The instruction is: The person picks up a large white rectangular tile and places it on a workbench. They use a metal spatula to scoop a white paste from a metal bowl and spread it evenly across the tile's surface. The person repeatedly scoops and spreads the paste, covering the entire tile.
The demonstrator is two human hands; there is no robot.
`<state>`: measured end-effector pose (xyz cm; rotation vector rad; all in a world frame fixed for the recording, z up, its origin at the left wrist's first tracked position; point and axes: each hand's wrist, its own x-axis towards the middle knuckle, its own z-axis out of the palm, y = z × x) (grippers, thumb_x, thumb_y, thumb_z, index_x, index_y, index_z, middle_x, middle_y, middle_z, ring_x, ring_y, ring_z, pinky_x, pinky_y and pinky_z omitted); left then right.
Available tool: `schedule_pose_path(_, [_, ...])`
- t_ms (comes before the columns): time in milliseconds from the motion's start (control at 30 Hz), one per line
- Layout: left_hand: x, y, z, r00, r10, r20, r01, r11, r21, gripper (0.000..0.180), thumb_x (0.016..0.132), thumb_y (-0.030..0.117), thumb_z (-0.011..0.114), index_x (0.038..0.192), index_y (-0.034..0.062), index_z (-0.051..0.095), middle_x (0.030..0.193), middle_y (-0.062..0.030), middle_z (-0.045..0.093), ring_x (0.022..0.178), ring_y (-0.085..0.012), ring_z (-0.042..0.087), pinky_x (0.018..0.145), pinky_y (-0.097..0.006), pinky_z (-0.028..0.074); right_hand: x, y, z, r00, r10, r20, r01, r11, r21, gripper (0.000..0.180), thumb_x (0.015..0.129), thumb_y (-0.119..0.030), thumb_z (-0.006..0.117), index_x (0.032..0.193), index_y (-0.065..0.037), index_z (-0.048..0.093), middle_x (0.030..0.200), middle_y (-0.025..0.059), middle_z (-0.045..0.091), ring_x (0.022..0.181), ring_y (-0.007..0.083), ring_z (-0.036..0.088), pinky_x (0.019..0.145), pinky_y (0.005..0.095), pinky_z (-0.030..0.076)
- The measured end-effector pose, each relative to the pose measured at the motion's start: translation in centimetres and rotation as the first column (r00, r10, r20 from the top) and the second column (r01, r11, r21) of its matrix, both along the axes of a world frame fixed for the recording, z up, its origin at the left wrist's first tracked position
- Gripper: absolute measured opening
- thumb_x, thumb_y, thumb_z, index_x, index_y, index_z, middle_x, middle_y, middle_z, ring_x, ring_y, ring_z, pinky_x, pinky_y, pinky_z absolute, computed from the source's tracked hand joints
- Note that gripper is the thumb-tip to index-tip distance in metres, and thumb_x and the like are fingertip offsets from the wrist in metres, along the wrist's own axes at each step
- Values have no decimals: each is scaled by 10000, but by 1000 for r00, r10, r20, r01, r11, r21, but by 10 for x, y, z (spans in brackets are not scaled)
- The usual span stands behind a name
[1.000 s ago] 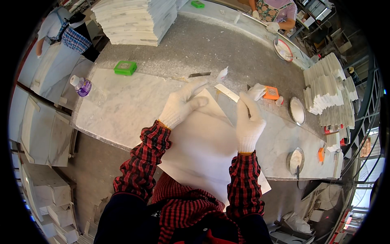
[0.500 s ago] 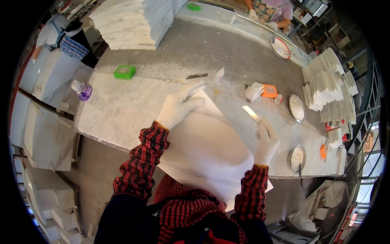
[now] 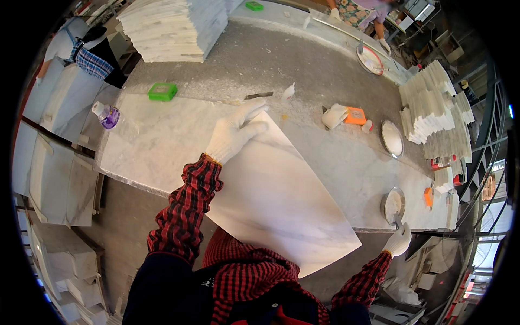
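A white marble slab point(image 3: 281, 189) with faint grey veins leans tilted over the table's near edge toward my body. My gloved left hand point(image 3: 235, 132) grips its far upper corner, thumb on the face and fingers along the edge. To the right, my gloved right hand point(image 3: 400, 240) is closed at the rim of a metal bowl point(image 3: 383, 206) of whitish paste. It holds the end of a flat putty knife point(image 3: 398, 220) that reaches into the bowl. The fingers partly hide that end.
On the stone-topped table point(image 3: 141, 135) stand a green box point(image 3: 162, 91), a purple bottle point(image 3: 106, 115), an orange box point(image 3: 355, 115) beside a white bundle, and a second bowl point(image 3: 392, 138). Slab stacks point(image 3: 173, 30) rise at the far left and right. Two other people work beyond the table.
My right hand has moved right and nearer, from beside the slab, where it held a flat metal blade, to the bowl. My left hand keeps its hold; the slab has shifted slightly.
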<state>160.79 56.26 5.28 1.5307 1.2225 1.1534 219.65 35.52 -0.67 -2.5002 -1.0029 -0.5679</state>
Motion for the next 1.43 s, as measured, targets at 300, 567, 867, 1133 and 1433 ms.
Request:
schedule_pose_path(300, [3, -3, 12, 1000, 20, -11, -21, 998, -67, 543, 936, 151, 722, 1450, 51, 579, 1433, -148, 624, 1315, -219, 587, 1104, -340, 462, 5, 28, 10, 990, 105, -91, -129, 936, -328, 261, 966, -303, 588, 1113, -197, 776, 1071, 130, 729, 970, 348, 698, 810, 468, 544])
schedule_pose_path(567, [3, -3, 14, 997, 17, 73, -9, 994, -111, 551, 930, 141, 735, 1452, 55, 581, 1428, -135, 631, 1310, -194, 587, 1101, -332, 462, -101, 97, 83, 907, 394, -149, -413, 902, -128, 302, 938, -258, 667, 1195, -113, 730, 1207, 120, 710, 1064, 332, 685, 909, 424, 543])
schedule_pose_path(867, [3, 1, 3, 998, 57, 19, -53, 983, -173, 554, 930, 174, 746, 1458, 108, 591, 1413, -118, 654, 1236, -182, 639, 1031, -319, 508, -262, 315, -27, 126, 766, -631, -848, 413, 333, 607, 891, -200, 739, 1447, -31, 564, 1379, 180, 656, 1264, 265, 621, 1037, 356, 478])
schedule_pose_path(1133, [1, -2, 10, 998, 48, -43, -52, 991, -120, 533, 923, 144, 763, 1428, 69, 612, 1427, -113, 641, 1265, -180, 621, 1077, -323, 486, -339, 399, -46, 65, 734, -676, -823, 423, 380, 759, 800, -200, 766, 1486, 5, 513, 1431, 192, 620, 1297, 270, 606, 1052, 345, 468])
schedule_pose_path(1433, [0, 0, 6, 998, 42, -40, -47, 991, -128, 542, 934, 166, 754, 1451, 103, 599, 1425, -112, 649, 1277, -191, 629, 1075, -328, 493, -352, 412, -58, 179, 751, -636, -898, 389, 206, 684, 808, -246, 780, 1451, -115, 589, 1335, 116, 680, 1218, 246, 642, 1037, 336, 480])
